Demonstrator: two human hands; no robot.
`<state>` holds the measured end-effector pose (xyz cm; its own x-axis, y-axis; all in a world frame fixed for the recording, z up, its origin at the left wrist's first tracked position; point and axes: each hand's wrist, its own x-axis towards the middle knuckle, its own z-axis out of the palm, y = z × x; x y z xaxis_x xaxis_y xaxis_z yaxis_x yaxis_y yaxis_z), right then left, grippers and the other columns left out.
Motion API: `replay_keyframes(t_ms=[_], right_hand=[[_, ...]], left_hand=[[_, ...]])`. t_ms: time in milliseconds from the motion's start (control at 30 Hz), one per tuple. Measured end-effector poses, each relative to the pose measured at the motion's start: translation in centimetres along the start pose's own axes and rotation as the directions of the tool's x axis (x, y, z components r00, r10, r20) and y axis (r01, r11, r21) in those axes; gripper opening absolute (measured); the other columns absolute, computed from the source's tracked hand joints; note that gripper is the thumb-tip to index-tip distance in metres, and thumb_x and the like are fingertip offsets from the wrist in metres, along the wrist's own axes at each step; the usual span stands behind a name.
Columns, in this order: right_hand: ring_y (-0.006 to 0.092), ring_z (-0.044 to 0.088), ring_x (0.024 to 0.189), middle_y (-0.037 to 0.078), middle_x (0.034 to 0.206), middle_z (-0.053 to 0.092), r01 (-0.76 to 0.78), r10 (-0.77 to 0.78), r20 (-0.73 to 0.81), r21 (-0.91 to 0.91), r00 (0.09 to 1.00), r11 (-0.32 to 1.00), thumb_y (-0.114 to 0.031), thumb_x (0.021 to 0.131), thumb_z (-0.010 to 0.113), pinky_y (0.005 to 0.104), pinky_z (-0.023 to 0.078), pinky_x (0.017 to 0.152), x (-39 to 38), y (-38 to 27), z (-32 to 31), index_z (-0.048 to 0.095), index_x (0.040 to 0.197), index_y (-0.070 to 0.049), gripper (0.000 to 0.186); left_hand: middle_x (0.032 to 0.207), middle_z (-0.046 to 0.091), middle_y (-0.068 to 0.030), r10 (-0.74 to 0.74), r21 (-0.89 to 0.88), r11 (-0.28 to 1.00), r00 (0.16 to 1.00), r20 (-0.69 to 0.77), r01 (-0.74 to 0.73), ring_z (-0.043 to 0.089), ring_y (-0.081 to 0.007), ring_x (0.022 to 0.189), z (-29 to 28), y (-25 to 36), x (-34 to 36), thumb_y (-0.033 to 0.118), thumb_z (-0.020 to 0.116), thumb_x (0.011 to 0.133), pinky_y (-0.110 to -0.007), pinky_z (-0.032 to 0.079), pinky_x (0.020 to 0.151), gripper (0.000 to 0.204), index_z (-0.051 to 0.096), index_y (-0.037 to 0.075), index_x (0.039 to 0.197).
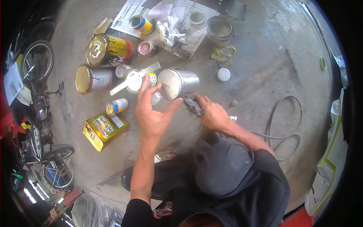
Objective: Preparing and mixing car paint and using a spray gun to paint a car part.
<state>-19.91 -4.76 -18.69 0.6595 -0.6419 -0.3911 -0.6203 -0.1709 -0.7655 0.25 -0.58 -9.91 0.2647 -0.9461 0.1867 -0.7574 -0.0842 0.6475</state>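
My right hand point(213, 115) is closed around the dark body of a spray gun point(193, 106). A silver cup point(188, 82) with a pale round lid point(169, 84) sits on the gun, tilted toward my left. My left hand point(153, 117) has its fingers spread at the lid's near edge; the thumb and one fingertip are by the rim, and I cannot tell how firmly they touch it. Just beyond that hand, a pale flat stick point(138, 78) lies across an open-looking paint can point(132, 87). Part of the gun is hidden by my right fingers.
Large paint cans point(120, 51) and small tins point(117, 106) stand to the left, with a yellow-green rectangular can point(106, 130). Newspaper point(126, 17), rags point(166, 32) and an open pot point(221, 28) lie farther off. A hose point(270, 128) loops right; bicycles point(38, 60) line the left.
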Motion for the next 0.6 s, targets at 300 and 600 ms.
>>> replay_keyframes(t_ms=[300,600], right_hand=[[0.0476,0.064,0.093,0.025,0.116,0.061,0.035,-0.035,0.010,-0.049,0.999,0.998,-0.009,0.085,0.061,0.0549,0.051,0.078,-0.3,-0.4,0.3,0.040,0.143,-0.005,0.062],[0.0463,0.066,0.093,0.027,0.113,0.061,0.061,-0.057,0.055,-0.074,0.997,0.995,-0.019,0.090,0.062,0.0539,0.053,0.078,-0.9,-0.4,0.3,0.042,0.140,0.000,0.057]], left_hand=[[0.160,0.022,-0.0243,0.188,-0.040,0.982,0.944,0.272,-0.184,0.030,-0.0393,0.146,-0.3,-0.5,1.9,0.039,0.083,0.080,-0.049,0.032,0.116,0.091,0.036,0.010,0.152],[0.148,0.036,-0.0227,0.277,0.080,0.948,0.923,0.267,-0.307,0.040,-0.0408,0.134,0.9,-2.0,1.6,0.033,0.065,0.096,-0.050,0.037,0.108,0.067,0.037,0.008,0.151]])
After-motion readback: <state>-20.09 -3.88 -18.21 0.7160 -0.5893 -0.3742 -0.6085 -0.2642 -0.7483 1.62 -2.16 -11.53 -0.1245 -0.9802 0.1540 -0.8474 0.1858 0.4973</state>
